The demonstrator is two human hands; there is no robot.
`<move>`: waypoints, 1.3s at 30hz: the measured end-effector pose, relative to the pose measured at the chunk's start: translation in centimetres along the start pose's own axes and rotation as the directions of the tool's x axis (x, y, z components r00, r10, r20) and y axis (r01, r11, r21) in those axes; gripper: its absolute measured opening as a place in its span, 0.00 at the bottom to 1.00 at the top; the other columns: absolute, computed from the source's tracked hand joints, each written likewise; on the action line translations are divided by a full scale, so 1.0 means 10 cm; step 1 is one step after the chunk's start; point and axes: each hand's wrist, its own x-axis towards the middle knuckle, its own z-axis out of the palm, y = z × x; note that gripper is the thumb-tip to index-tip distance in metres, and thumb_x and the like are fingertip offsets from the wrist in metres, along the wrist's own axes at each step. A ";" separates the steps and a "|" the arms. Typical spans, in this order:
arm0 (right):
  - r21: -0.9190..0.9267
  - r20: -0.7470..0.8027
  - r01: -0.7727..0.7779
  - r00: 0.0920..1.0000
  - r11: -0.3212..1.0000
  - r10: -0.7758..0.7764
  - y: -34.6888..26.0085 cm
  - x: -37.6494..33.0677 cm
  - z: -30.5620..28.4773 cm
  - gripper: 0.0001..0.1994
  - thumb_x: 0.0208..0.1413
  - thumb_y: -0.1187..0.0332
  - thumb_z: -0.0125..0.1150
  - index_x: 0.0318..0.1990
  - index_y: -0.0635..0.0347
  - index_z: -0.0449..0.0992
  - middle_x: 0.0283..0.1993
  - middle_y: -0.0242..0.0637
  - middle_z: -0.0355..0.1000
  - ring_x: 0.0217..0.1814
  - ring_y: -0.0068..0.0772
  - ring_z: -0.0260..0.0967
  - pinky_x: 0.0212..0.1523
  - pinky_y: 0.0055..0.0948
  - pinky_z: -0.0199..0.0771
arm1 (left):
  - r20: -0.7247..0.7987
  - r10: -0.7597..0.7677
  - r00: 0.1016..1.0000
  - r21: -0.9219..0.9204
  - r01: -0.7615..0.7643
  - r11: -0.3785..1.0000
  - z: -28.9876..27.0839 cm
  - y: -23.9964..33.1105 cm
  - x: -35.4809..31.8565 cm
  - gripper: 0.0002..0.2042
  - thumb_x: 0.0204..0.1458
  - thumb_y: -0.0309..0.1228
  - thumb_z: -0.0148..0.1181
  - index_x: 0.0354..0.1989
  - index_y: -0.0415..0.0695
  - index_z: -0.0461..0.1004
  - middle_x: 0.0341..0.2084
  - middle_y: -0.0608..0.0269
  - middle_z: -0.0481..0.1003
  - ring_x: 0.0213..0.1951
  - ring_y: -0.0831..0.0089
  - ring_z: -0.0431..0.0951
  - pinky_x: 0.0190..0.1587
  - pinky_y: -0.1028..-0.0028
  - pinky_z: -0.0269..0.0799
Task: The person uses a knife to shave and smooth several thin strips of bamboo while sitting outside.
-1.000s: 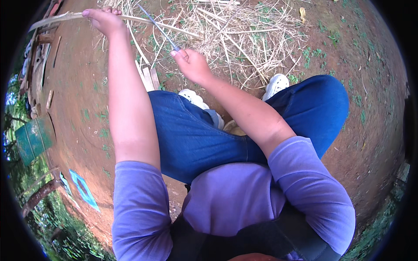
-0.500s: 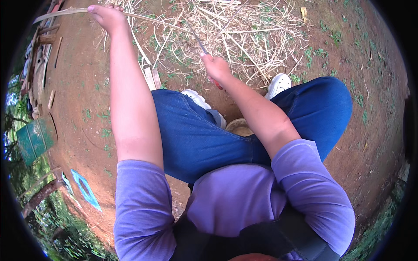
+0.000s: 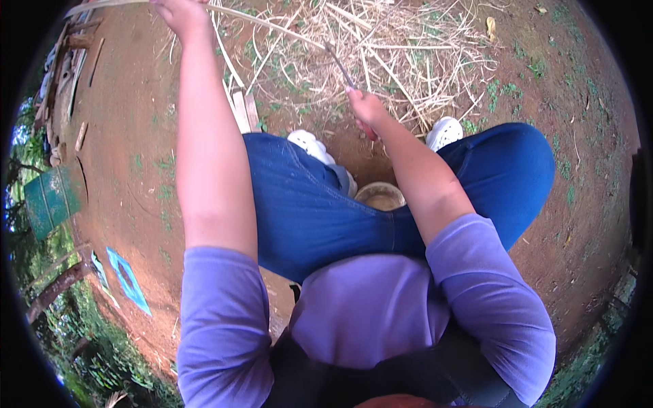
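Observation:
My left hand (image 3: 180, 17), at the upper left, is closed round a long, pale strip (image 3: 265, 22) that looks like split bamboo. The strip runs out past both sides of that hand, and the view's upper edge cuts off part of the fingers. My right hand (image 3: 367, 110) grips a knife (image 3: 338, 66) with a thin dark blade and a red handle. Its blade points up and left, with the tip close to the strip's right end; whether they touch I cannot tell. Beneath both lies a heap of pale shavings and thin strips (image 3: 408, 61).
A round bowl-like container (image 3: 381, 197) sits between my legs, behind my white shoes (image 3: 445, 132). Flat wooden pieces (image 3: 245, 112) lie by my left knee. Farther left are a green metal drum (image 3: 52, 202), a blue frame-shaped piece (image 3: 128, 281) and stacked wood (image 3: 61, 88).
My right hand has moved right with the knife, its blade tip still near the strip's end. The left hand and strip have shifted slightly away and right. The view has moved a little too.

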 end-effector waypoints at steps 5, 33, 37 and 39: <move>0.338 0.107 -0.104 0.992 0.935 0.072 -0.25 -0.08 0.00 0.29 0.66 0.39 0.49 0.35 0.62 0.70 0.23 0.31 0.65 0.21 0.25 0.63 0.22 0.31 0.68 | -0.024 0.028 0.999 -0.036 -0.029 0.999 0.06 -0.06 0.07 0.28 0.67 0.63 0.26 0.35 0.47 0.53 0.23 0.64 0.60 0.23 0.71 0.61 0.28 0.67 0.67; 0.148 -0.071 0.063 0.996 0.987 -0.053 -0.36 -0.17 0.16 0.27 0.65 0.42 0.53 0.29 0.60 0.71 0.20 0.34 0.67 0.18 0.27 0.67 0.22 0.32 0.69 | -0.009 -0.119 0.993 -0.158 0.116 0.981 0.05 0.33 -0.13 0.31 0.66 0.67 0.31 0.21 0.53 0.50 0.11 0.70 0.50 0.15 0.74 0.47 0.22 0.71 0.48; 0.072 0.010 0.241 0.970 0.968 -0.243 -0.99 -0.47 0.31 0.26 0.65 0.42 0.52 0.31 0.59 0.74 0.23 0.36 0.72 0.22 0.31 0.71 0.28 0.35 0.73 | 0.277 -0.123 0.953 -0.242 0.193 0.951 -0.28 0.13 0.13 0.31 0.65 0.66 0.38 0.25 0.49 0.61 0.14 0.67 0.60 0.19 0.73 0.63 0.27 0.69 0.63; -0.007 -0.012 0.336 0.942 0.942 -0.336 -1.09 -0.49 0.33 0.26 0.65 0.42 0.52 0.32 0.59 0.75 0.25 0.38 0.74 0.26 0.33 0.73 0.33 0.38 0.75 | 0.217 -0.119 0.969 -0.201 0.163 0.966 0.02 0.26 -0.09 0.28 0.69 0.60 0.36 0.23 0.51 0.54 0.14 0.69 0.51 0.19 0.73 0.52 0.27 0.69 0.54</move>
